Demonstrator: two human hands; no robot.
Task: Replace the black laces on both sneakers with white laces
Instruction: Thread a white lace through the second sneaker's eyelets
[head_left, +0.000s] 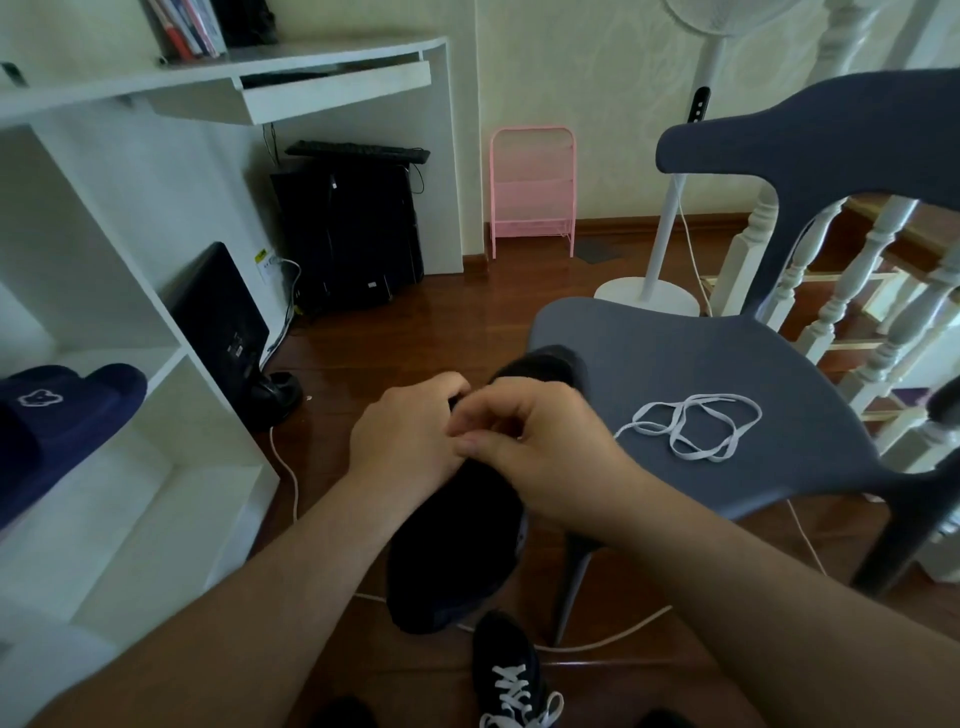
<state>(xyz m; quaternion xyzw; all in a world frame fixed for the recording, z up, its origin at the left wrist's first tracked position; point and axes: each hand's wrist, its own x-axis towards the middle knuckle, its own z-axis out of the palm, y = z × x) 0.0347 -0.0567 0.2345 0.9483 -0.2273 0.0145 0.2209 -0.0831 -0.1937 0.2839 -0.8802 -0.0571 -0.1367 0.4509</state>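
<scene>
Gripping the dark black fabric sneaker at its lace area, the left hand and right hand meet with fingers curled, pinching there. Just right of the right hand, a loose flat white lace lies on the grey plastic chair. Below the hands, a second black sneaker with white lacing rests on the floor. No writing is legible.

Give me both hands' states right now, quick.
Left hand: fingers curled on the black sneaker, gripping it.
Right hand: fingertips pinching at the same sneaker's lacing area; what it pinches is hidden.
</scene>
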